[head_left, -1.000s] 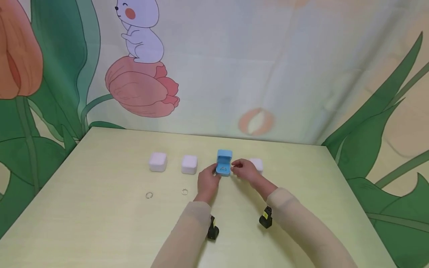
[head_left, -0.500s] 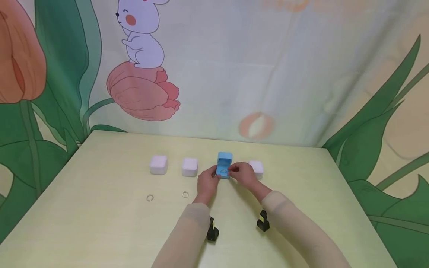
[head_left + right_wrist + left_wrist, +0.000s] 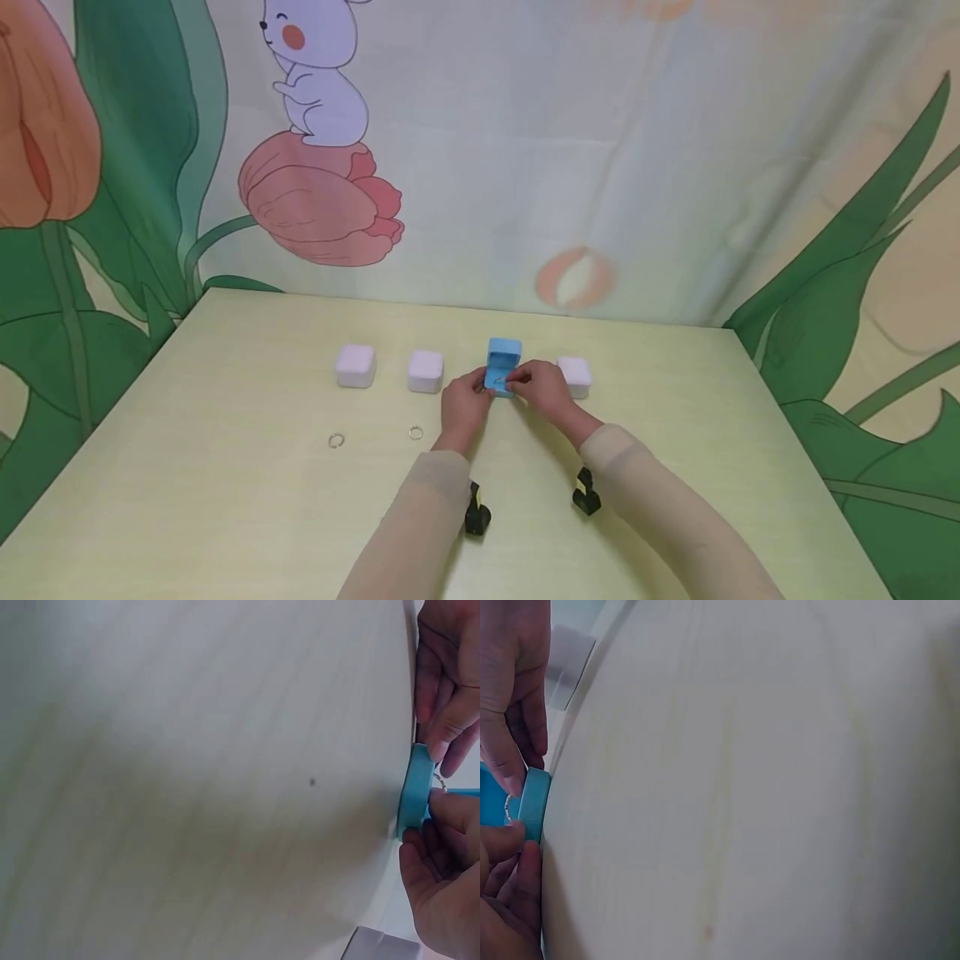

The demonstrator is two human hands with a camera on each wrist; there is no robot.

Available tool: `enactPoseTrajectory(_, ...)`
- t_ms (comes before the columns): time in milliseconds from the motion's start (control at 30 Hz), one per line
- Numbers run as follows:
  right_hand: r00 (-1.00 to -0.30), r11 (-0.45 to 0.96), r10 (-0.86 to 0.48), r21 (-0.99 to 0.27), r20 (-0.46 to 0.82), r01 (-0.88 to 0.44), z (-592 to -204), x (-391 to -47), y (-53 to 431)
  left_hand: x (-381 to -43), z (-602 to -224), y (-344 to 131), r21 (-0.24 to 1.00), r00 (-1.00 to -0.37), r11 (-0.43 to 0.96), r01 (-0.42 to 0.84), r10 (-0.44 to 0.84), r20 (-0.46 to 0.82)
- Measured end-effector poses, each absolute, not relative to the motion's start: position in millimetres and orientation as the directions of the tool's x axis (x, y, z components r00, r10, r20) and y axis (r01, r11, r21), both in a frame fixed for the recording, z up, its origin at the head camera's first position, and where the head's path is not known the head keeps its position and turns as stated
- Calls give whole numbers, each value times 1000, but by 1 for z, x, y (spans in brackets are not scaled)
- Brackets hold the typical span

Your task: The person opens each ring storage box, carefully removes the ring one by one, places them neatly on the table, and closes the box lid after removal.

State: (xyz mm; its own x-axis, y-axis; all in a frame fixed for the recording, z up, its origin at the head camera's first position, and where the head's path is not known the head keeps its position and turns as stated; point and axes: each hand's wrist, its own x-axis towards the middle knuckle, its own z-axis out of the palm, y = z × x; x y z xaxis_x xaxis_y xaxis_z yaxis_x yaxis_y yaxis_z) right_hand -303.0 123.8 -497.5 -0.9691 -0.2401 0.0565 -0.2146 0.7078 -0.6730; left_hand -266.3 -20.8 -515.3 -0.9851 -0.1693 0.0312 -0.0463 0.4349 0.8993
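A small blue ring box [image 3: 504, 347] stands on the table with its lid raised. My left hand [image 3: 462, 410] grips its left side, thumb along the front edge. Inside the box sits a thin ring [image 3: 508, 808], partly covered by fingers. My right hand [image 3: 546, 390] reaches in from the right, its fingertips pinching the ring's edge. The right wrist view shows both hands close around the blue base [image 3: 415, 795]. Two more rings lie flat on the table: a left ring [image 3: 336, 441] and one nearer my left hand, a small silvery ring [image 3: 416, 432].
Three closed pale pink boxes stand in the same row: a far-left box [image 3: 356, 367], a box left of the blue one [image 3: 426, 372], and a box [image 3: 576, 377] just behind my right hand. A patterned curtain [image 3: 480, 167] hangs behind the table [image 3: 225, 500].
My right hand has moved left, from beside the blue box to the ring inside it. My left hand keeps its grip on the box.
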Motion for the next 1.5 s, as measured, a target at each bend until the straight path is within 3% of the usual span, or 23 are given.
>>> enactPoseTrajectory(500,-940,770,-306,-541,152,-338,-510,-311,120,-269,-518,-19,909,-978,408,-88,-209,-1)
enactPoseTrajectory(1500,-936,758,-317,-552,151,-346,-507,-311,121,-267,-514,-19,937,-975,325,-124,-217,-53)
